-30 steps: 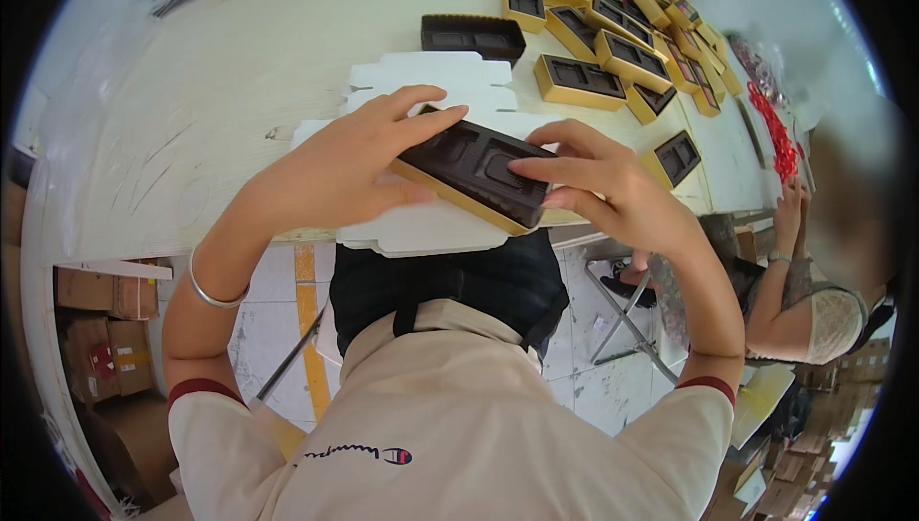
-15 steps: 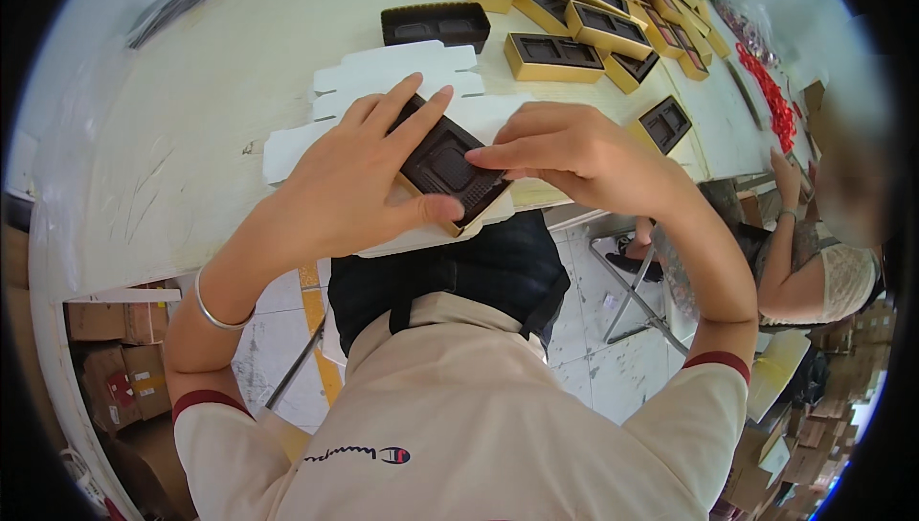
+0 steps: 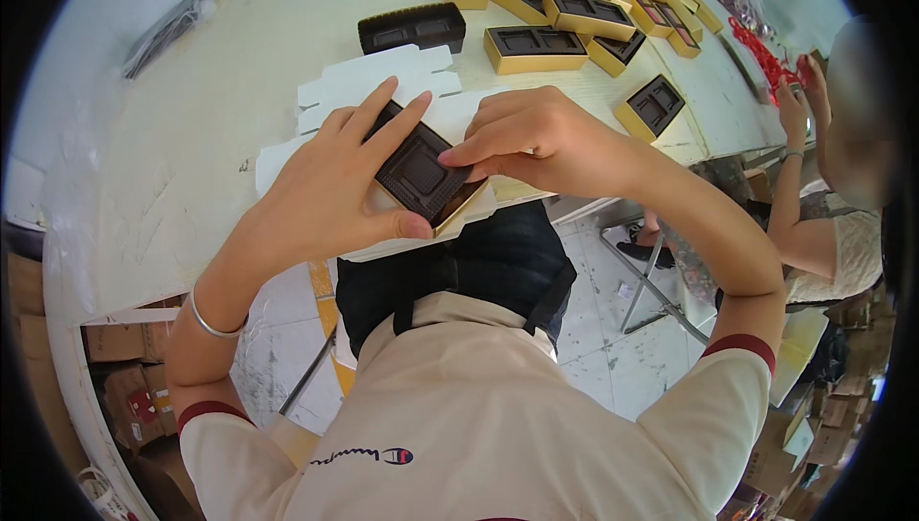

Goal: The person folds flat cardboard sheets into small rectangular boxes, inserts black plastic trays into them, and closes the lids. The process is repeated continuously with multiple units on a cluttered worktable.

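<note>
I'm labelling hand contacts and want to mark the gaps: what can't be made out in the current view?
All in the head view:
- Left part of the black tray: covered by the left hand.
- Curled fingertips of the right hand: hidden by the hand itself.
- Red material: too small and blurred to identify.
- Some gold boxes at the back: cut off by the upper edge.

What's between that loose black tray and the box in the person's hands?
In the head view, flat white cardboard, partly under the left hand, lies between the tray and the box.
</note>
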### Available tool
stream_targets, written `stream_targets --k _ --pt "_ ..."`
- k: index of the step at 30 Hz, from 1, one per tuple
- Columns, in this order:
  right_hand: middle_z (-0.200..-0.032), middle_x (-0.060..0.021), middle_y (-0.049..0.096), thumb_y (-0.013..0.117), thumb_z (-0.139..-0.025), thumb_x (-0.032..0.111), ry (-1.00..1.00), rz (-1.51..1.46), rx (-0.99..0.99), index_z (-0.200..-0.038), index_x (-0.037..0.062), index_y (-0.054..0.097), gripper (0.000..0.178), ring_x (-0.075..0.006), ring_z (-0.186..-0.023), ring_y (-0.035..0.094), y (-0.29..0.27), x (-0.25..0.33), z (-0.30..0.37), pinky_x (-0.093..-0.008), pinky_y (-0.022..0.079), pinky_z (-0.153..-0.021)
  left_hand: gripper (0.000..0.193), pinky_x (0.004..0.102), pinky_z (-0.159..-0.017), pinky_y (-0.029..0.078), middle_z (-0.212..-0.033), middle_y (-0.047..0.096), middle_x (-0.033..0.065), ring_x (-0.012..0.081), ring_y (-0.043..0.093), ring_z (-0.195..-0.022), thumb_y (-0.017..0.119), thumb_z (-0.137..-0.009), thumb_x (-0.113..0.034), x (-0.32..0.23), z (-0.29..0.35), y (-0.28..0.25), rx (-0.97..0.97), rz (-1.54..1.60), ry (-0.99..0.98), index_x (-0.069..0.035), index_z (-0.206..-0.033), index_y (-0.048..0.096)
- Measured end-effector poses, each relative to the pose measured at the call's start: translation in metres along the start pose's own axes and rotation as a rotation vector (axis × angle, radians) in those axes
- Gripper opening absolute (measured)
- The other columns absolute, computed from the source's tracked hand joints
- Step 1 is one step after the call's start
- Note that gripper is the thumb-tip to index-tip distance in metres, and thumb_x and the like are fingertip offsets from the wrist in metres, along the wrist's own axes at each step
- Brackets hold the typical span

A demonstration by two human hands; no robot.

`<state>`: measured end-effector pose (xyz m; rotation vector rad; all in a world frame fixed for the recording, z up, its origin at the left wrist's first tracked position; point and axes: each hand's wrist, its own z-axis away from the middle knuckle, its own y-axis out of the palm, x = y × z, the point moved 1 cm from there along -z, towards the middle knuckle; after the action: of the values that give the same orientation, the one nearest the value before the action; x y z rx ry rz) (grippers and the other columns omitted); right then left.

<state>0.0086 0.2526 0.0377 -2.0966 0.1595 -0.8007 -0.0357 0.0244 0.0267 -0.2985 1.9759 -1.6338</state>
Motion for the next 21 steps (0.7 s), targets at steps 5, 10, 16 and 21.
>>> stream_targets --k 5,10,16,21 --pt "-0.077 -0.014 0.063 0.066 -0.077 -0.003 0.054 0.076 0.046 -0.095 -0.0006 0.067 0.018 -0.0317 -0.076 0.06 0.002 0.015 -0.006 -0.0386 0.048 -0.066 0.107 0.0527 -0.11 0.023 -0.152 0.024 0.0171 0.0406 0.029 -0.135 0.066 -0.064 -0.071 0.007 0.003 0.007 -0.046 0.001 0.055 -0.013 -0.147 0.032" --pt "-0.078 -0.0168 0.061 0.064 -0.078 -0.002 0.151 -0.111 0.095 -0.094 -0.0017 0.063 0.016 -0.0347 -0.077 0.059 -0.002 0.011 -0.004 -0.0397 0.047 -0.067 0.101 0.0601 -0.111 0.005 -0.15 0.028 0.019 0.0419 0.021 -0.14 0.059 -0.069 -0.075 -0.004 0.008 0.018 -0.105 -0.025 0.134 -0.006 -0.141 0.041" --pt "-0.079 -0.0174 0.061 0.058 -0.076 -0.005 0.024 0.113 0.196 -0.092 -0.0009 0.053 0.017 -0.0357 -0.079 0.06 0.004 0.015 -0.014 -0.0413 0.047 -0.067 0.085 0.0617 -0.111 0.01 -0.145 0.036 0.015 0.0408 0.025 -0.138 0.065 -0.07 -0.068 0.01 0.006 0.02 -0.181 0.042 0.221 -0.012 -0.132 0.049" --pt "-0.079 -0.0182 0.062 0.057 -0.075 -0.006 0.014 0.174 0.161 -0.089 -0.0004 0.052 0.017 -0.0358 -0.078 0.06 0.007 0.011 -0.008 -0.0421 0.047 -0.066 0.08 0.0641 -0.11 0.01 -0.138 0.041 0.0139 0.0392 0.026 -0.137 0.067 -0.071 -0.065 0.006 0.002 0.014 -0.132 0.032 0.228 -0.011 -0.128 0.05"
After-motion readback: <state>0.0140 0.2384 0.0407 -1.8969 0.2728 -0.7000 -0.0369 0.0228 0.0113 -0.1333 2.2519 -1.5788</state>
